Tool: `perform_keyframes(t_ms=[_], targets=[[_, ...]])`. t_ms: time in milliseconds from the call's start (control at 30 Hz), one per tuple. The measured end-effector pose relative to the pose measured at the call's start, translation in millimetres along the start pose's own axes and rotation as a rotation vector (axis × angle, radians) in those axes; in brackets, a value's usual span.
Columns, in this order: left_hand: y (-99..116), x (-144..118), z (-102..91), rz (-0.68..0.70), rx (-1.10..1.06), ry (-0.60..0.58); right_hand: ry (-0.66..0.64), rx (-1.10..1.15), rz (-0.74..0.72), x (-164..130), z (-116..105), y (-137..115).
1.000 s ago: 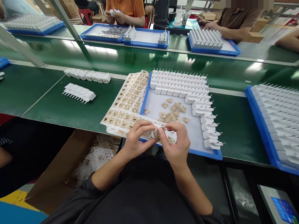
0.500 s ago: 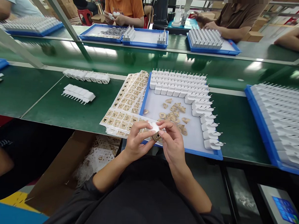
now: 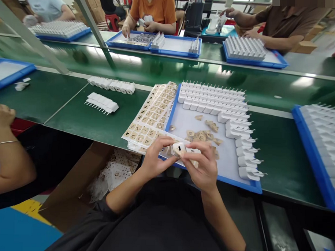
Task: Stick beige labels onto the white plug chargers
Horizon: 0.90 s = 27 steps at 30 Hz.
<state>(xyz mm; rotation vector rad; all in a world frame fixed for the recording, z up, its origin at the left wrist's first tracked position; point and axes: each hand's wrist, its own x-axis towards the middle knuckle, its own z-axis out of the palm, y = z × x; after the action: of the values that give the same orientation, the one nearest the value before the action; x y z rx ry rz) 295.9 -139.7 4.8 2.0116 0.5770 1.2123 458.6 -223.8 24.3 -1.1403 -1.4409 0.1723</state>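
Note:
My left hand grips a white plug-in charger between thumb and fingers, above the tray's front edge. Its white end with a dark port faces me. Close against the charger's right side, my right hand is closed in a pinch; what lies between its fingertips is too small to make out. Just beyond my hands, brown peeled film pieces lie heaped in the blue-rimmed tray. White chargers stand in rows along its back and right side. Sheets of brown stickers overlap its left edge.
Two groups of chargers, one row and a nearer row, lie on the green bench at left. Another full tray stands at right. A co-worker's arm is at far left. An open carton holds used sheets below.
The charger's end showed brown before; now it is white with a dark port. My right hand has shifted slightly right. The view has turned left, and a co-worker's arm has come up at left.

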Motion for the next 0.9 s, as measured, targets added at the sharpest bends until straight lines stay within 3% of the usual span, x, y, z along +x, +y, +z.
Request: perform_keyframes(t_ms=[67,133,200,267,367,433,533,600,733,833,900], targets=[[-5.7,4.6,-11.9,-0.136,0.009,0.009,-0.042,0.081,-0.032,-0.9,-8.2,6.1],[-18.0,14.2,-29.6,-0.208,0.120,0.034,0.076,0.097,0.082,-1.9,-21.0,17.9],[-38.1,27.9,-52.3,-0.245,0.325,0.059,0.209,-0.095,0.257,-2.0,-36.4,35.4],[-64.8,43.4,-78.0,-0.298,0.590,0.072,0.170,-0.383,0.343,-1.6,-50.8,55.6],[-107.0,63.8,-115.5,-0.386,0.993,0.055,0.068,-0.652,0.339,-2.1,-63.1,79.8],[-129.8,72.5,-135.2,-0.440,1.135,0.020,0.058,-0.751,0.278,-3.4,-64.2,86.6],[-151.3,78.2,-155.6,-0.476,1.176,-0.001,0.047,-0.768,0.129,-3.8,-59.5,84.8],[-159.6,79.1,-166.1,-0.484,1.175,0.016,-0.041,-0.677,0.075,-2.9,-54.6,80.5],[-169.8,80.5,-183.5,-0.485,1.131,0.104,-0.294,-0.513,0.167,-4.2,-44.7,76.7],[-165.9,84.0,-182.6,-0.476,1.072,0.174,-0.386,-0.521,0.242,-7.7,-39.2,76.9],[-152.1,86.5,-168.0,-0.454,1.042,0.152,-0.403,-0.524,0.262,-8.3,-37.3,75.8]])
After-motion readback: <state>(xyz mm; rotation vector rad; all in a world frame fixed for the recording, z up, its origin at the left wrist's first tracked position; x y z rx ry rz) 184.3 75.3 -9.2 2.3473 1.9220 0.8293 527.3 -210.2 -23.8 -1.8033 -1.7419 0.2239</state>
